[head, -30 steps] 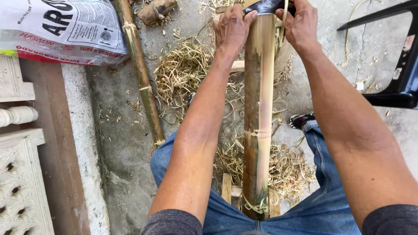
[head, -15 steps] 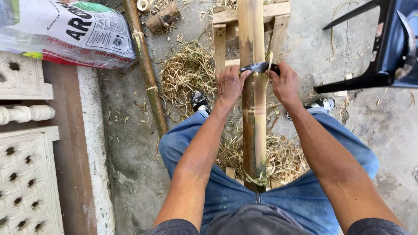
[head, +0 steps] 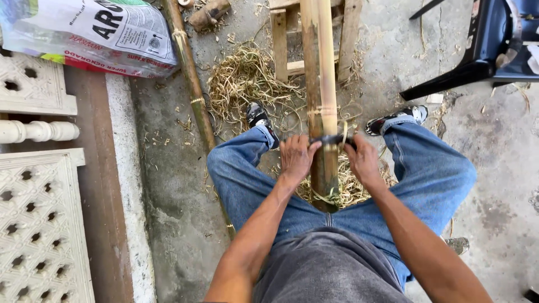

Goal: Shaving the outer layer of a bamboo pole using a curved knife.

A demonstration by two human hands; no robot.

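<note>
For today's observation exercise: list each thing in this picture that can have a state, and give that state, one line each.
Bamboo pole: lying on a wooden frame, partly scraped pale.
Blade: laid across the pole, gripped at both ends.
Left hand: closed on blade.
Right hand: closed on blade.
Shavings: scattered on the ground.
Sack: lying flat.

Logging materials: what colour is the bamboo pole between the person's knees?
Pale yellow-tan where scraped, darker brown-green along its left side and near end: bamboo pole, head view.
</note>
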